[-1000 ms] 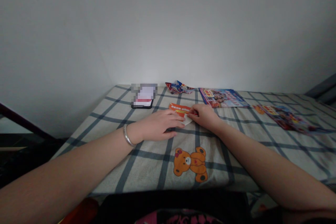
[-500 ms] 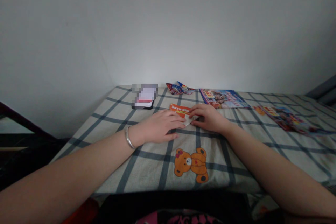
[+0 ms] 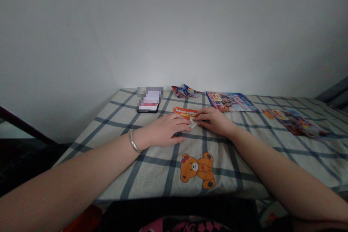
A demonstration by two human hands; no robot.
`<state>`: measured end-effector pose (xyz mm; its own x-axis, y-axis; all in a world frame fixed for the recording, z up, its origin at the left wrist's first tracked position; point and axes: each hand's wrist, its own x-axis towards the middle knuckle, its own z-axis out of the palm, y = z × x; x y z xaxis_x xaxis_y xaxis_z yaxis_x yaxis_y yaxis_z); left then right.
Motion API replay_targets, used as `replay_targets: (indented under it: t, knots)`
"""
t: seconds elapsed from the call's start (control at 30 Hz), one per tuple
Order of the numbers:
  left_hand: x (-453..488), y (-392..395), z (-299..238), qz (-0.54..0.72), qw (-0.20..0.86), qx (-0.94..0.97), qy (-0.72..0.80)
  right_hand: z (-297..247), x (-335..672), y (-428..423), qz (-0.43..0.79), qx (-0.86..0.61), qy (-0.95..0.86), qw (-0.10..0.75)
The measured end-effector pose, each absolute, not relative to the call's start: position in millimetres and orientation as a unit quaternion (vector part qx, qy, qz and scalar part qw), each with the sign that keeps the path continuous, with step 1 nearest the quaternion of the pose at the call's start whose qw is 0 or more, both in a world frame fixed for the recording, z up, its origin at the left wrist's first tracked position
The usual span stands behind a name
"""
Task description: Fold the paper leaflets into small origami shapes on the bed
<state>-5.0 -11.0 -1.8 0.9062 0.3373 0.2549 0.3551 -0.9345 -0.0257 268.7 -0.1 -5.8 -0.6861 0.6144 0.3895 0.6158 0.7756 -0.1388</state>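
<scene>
A small folded sheet of paper (image 3: 186, 110), orange with white and yellow print, lies on the checked cloth between my hands. Its white underside shows at the lower corner. My left hand (image 3: 170, 129), with a silver bangle at the wrist, rests flat across the left part of the sheet, fingers stretched out and thumb apart. From the other side, my right hand (image 3: 213, 120) has its fingers bent over the right edge, thumb and fingertips closed on the paper near the white corner. Both hands hide parts of the sheet.
A phone (image 3: 150, 99) lies at the back left. Beside it, against the wall, stands a folded colourful paper piece (image 3: 185, 91). Printed leaflets (image 3: 233, 102) lie at the back right, with another leaflet (image 3: 300, 123) farther right. A bear (image 3: 197, 170) is printed on the cloth in front.
The right hand has shifted slightly left and away from me, and the paper has moved a little left with it. The left hand is nearly still.
</scene>
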Motion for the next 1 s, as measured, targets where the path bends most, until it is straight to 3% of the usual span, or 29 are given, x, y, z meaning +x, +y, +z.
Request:
replay_targets:
  t: [0.27, 0.43, 0.6, 1.0]
  knots:
    - [-5, -11, -3, -0.109, 0.036, -0.976, -0.184, -6, 269, 0, -0.006, -0.332, -0.918, 0.218]
    - [-3, -15, 1, -0.102, 0.044, -0.974, -0.198, 2, 264, -8, -0.086, -0.322, -0.913, 0.235]
    - [-1, -17, 3, -0.100, 0.058, -0.969, -0.220, 9, 255, -16, -0.116, -0.286, -0.930, 0.200]
    - [-3, -13, 0, -0.109, 0.043, -0.970, -0.215, 10, 249, -20, -0.077, -0.307, -0.933, 0.171]
